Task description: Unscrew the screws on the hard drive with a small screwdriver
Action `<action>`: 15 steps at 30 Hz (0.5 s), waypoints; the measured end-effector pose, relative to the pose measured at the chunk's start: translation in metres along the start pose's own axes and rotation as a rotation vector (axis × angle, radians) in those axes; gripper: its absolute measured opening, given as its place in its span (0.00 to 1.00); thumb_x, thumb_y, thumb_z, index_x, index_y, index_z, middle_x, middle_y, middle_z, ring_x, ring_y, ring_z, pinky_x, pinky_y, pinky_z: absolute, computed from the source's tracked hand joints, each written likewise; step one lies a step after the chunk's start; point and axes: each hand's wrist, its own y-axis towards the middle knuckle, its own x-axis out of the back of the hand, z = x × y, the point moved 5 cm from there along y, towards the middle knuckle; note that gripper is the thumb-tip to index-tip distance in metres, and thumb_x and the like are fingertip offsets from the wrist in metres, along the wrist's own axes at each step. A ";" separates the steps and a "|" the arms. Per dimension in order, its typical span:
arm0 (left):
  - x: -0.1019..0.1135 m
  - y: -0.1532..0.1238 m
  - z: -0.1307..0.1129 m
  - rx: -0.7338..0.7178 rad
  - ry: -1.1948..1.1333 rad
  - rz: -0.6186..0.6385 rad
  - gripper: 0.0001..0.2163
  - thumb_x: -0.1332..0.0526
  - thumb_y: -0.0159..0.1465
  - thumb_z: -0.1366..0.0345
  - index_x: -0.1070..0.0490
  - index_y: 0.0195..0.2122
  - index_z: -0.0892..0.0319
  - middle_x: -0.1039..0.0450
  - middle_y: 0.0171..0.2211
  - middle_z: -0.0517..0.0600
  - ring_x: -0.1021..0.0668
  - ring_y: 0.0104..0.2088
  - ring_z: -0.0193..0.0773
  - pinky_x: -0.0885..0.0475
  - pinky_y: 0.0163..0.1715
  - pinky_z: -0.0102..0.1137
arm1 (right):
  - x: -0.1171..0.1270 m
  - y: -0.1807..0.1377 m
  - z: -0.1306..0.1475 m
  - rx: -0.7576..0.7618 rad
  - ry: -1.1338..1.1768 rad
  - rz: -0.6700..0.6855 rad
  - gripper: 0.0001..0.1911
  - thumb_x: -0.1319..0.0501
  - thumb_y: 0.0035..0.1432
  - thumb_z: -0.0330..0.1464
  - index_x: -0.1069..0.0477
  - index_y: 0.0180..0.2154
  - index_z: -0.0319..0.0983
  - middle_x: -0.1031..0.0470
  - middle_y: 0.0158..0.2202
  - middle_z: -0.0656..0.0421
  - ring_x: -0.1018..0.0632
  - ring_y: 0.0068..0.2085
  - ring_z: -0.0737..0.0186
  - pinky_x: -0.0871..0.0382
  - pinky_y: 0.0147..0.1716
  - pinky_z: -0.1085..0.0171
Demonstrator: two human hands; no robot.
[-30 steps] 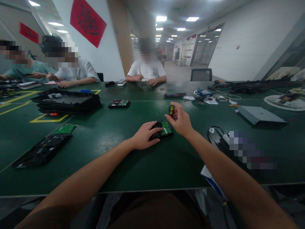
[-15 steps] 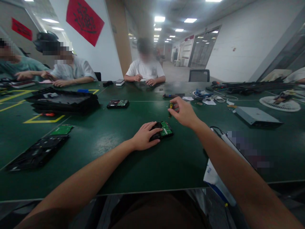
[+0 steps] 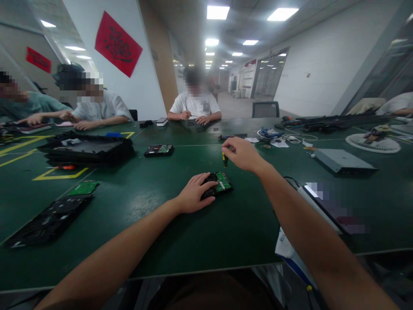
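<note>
A black hard drive with a green circuit board (image 3: 223, 182) lies on the green table in front of me. My left hand (image 3: 192, 196) spans its left part, fingers over the top and thumb along the near edge, holding it against the table. Above the drive's far right corner, my right hand (image 3: 242, 153) pinches a small yellow-and-black screwdriver (image 3: 225, 160) by the handle. The tool points down; whether its tip touches the drive I cannot tell.
To the left are stacked black plastic trays (image 3: 85, 151), another hard drive (image 3: 158, 150), a loose green board (image 3: 84, 187) and a black plastic frame (image 3: 50, 220). Rightward sit a grey metal box (image 3: 344, 160), a white round grille (image 3: 371, 144) and cables (image 3: 270, 134). People sit across the table.
My right hand has moved left with the screwdriver, bringing it nearer the drive's far corner. My left hand stays on the drive. The camera view has tilted up slightly.
</note>
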 end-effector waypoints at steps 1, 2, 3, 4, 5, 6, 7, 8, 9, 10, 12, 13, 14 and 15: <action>0.000 0.000 0.000 0.000 0.002 0.003 0.27 0.38 0.68 0.52 0.34 0.67 0.50 0.47 0.73 0.59 0.39 0.70 0.60 0.41 0.67 0.57 | 0.003 0.003 0.000 -0.010 0.006 0.008 0.08 0.40 0.66 0.33 0.23 0.38 0.39 0.21 0.36 0.55 0.23 0.36 0.58 0.32 0.40 0.60; 0.000 0.000 -0.001 0.002 0.004 0.006 0.27 0.38 0.68 0.52 0.35 0.67 0.50 0.47 0.73 0.59 0.39 0.70 0.60 0.41 0.67 0.57 | 0.006 0.006 0.001 -0.023 0.013 0.020 0.08 0.40 0.65 0.33 0.22 0.36 0.39 0.20 0.35 0.56 0.23 0.35 0.59 0.33 0.39 0.60; 0.001 0.001 -0.001 0.005 0.006 0.009 0.27 0.38 0.68 0.52 0.35 0.67 0.50 0.48 0.73 0.59 0.40 0.70 0.60 0.41 0.67 0.57 | 0.008 0.008 0.000 -0.039 0.023 0.040 0.08 0.39 0.65 0.33 0.22 0.35 0.39 0.20 0.34 0.56 0.23 0.34 0.59 0.33 0.39 0.61; 0.001 0.001 -0.001 0.009 0.009 0.011 0.27 0.38 0.68 0.53 0.35 0.67 0.50 0.48 0.73 0.59 0.40 0.71 0.60 0.41 0.67 0.56 | 0.010 0.008 0.000 -0.056 0.031 0.062 0.08 0.39 0.64 0.33 0.22 0.35 0.39 0.20 0.33 0.56 0.23 0.34 0.60 0.34 0.38 0.61; 0.001 0.001 -0.002 0.013 0.011 0.014 0.27 0.38 0.68 0.54 0.35 0.67 0.50 0.49 0.74 0.59 0.40 0.71 0.60 0.42 0.68 0.56 | 0.012 0.008 -0.001 -0.075 0.039 0.081 0.08 0.38 0.63 0.33 0.22 0.35 0.38 0.20 0.32 0.56 0.23 0.34 0.60 0.34 0.38 0.61; 0.001 0.001 -0.002 0.017 0.012 0.019 0.27 0.37 0.68 0.54 0.35 0.67 0.50 0.49 0.74 0.59 0.41 0.71 0.60 0.42 0.68 0.56 | 0.013 0.007 -0.002 -0.096 0.054 0.098 0.07 0.38 0.63 0.34 0.22 0.36 0.39 0.20 0.32 0.57 0.23 0.33 0.60 0.34 0.37 0.61; 0.000 0.001 -0.002 0.020 0.012 0.025 0.27 0.37 0.68 0.54 0.35 0.67 0.50 0.49 0.74 0.59 0.41 0.71 0.60 0.42 0.68 0.56 | 0.015 0.005 -0.003 -0.115 0.073 0.108 0.07 0.37 0.62 0.35 0.22 0.36 0.39 0.19 0.32 0.56 0.22 0.33 0.60 0.34 0.37 0.61; 0.000 0.002 -0.002 0.023 0.010 0.031 0.27 0.37 0.68 0.54 0.35 0.67 0.50 0.48 0.74 0.58 0.41 0.71 0.60 0.42 0.68 0.56 | 0.017 0.003 -0.004 -0.131 0.096 0.115 0.07 0.37 0.62 0.35 0.23 0.36 0.39 0.19 0.32 0.56 0.22 0.33 0.60 0.33 0.36 0.61; 0.000 0.002 -0.002 0.025 0.009 0.036 0.27 0.37 0.68 0.54 0.35 0.67 0.50 0.48 0.73 0.58 0.42 0.71 0.60 0.42 0.68 0.56 | 0.018 0.001 -0.004 -0.143 0.123 0.123 0.07 0.37 0.62 0.36 0.23 0.37 0.39 0.19 0.32 0.56 0.22 0.33 0.60 0.33 0.36 0.61; -0.001 0.002 -0.002 0.026 0.007 0.040 0.27 0.37 0.68 0.54 0.35 0.67 0.50 0.48 0.73 0.58 0.42 0.71 0.60 0.42 0.68 0.56 | 0.019 -0.001 -0.005 -0.150 0.148 0.132 0.07 0.37 0.62 0.36 0.24 0.37 0.39 0.19 0.32 0.56 0.22 0.33 0.60 0.32 0.35 0.61; -0.001 0.002 -0.002 0.028 0.006 0.042 0.27 0.38 0.68 0.54 0.35 0.67 0.50 0.48 0.73 0.59 0.42 0.72 0.60 0.42 0.68 0.56 | 0.021 -0.003 -0.004 -0.161 0.186 0.153 0.07 0.37 0.62 0.36 0.25 0.38 0.39 0.20 0.32 0.56 0.22 0.32 0.60 0.32 0.34 0.61; -0.001 0.002 -0.001 0.029 0.006 0.041 0.27 0.38 0.68 0.54 0.35 0.67 0.50 0.48 0.73 0.59 0.42 0.72 0.60 0.42 0.68 0.56 | 0.021 -0.004 -0.004 -0.165 0.195 0.166 0.07 0.37 0.62 0.36 0.25 0.39 0.39 0.20 0.32 0.56 0.22 0.32 0.61 0.32 0.34 0.61; -0.001 0.002 -0.001 0.029 0.006 0.040 0.27 0.38 0.68 0.54 0.35 0.67 0.51 0.48 0.73 0.59 0.42 0.72 0.60 0.42 0.68 0.56 | 0.022 -0.004 -0.003 -0.168 0.196 0.179 0.07 0.37 0.62 0.36 0.25 0.39 0.39 0.20 0.32 0.56 0.22 0.31 0.61 0.32 0.34 0.61; -0.001 0.002 -0.001 0.028 0.006 0.041 0.27 0.38 0.68 0.54 0.35 0.67 0.51 0.48 0.73 0.59 0.42 0.72 0.60 0.42 0.68 0.57 | 0.022 -0.004 -0.003 -0.170 0.192 0.188 0.07 0.37 0.62 0.36 0.25 0.38 0.39 0.20 0.32 0.56 0.22 0.31 0.61 0.32 0.33 0.61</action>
